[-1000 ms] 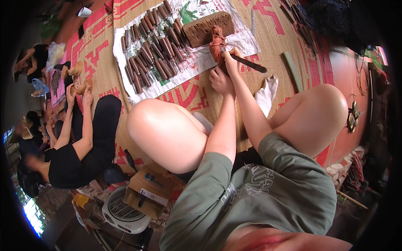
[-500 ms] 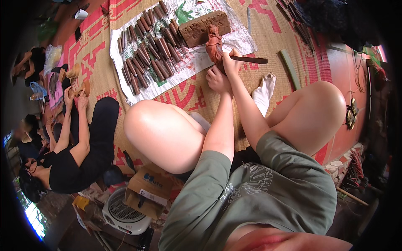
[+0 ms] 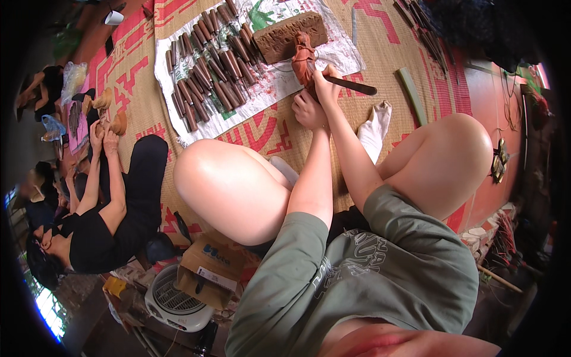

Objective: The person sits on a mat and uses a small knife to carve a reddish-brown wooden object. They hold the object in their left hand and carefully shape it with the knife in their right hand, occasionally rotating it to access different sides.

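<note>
Two hands busy: right hand (image 3: 326, 78) grips dark tool (image 3: 351, 85), long axis pointing right; left hand (image 3: 308, 110) steadies clay figurine (image 3: 303, 59).

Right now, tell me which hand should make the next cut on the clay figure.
Right hand: it grips the dark tool against the clay figure. The left hand sits lower, steadying its base.

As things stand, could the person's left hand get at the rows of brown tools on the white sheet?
Probably yes. The left hand sits by the reddish figure, the brown tools lie just to its left on the white sheet, with nothing between.
</note>
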The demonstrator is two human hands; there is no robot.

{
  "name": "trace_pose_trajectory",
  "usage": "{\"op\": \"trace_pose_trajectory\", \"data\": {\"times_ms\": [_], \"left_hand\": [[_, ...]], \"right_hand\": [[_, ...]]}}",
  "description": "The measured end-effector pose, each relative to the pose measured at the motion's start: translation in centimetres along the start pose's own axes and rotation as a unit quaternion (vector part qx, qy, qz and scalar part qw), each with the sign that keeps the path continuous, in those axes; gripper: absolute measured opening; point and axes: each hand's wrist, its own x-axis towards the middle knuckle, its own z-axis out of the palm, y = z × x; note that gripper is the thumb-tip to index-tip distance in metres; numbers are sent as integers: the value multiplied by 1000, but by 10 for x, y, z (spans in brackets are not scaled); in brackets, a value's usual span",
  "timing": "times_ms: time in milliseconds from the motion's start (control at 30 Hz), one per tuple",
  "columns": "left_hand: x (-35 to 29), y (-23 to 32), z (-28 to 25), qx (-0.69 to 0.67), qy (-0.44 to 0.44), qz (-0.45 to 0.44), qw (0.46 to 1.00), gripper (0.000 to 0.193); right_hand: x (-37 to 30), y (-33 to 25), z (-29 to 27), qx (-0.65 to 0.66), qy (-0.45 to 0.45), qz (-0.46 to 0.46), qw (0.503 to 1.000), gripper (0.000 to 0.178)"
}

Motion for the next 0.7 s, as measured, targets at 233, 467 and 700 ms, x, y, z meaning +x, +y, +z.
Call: {"op": "trace_pose_trajectory", "data": {"times_ms": [233, 467, 700], "left_hand": [[-2, 0, -1, -17, 3, 5, 1000, 13], [2, 1, -2, -23, 19, 9, 1000, 13], [-1, -4, -1, -17, 28, 1, 999, 14]], "right_hand": [[-1, 1, 0, 1, -7, 3, 1000, 24], [-2, 3, -2, 29, 3, 28, 999, 23], [-6, -2, -1, 10, -4, 11, 1000, 23]]}}
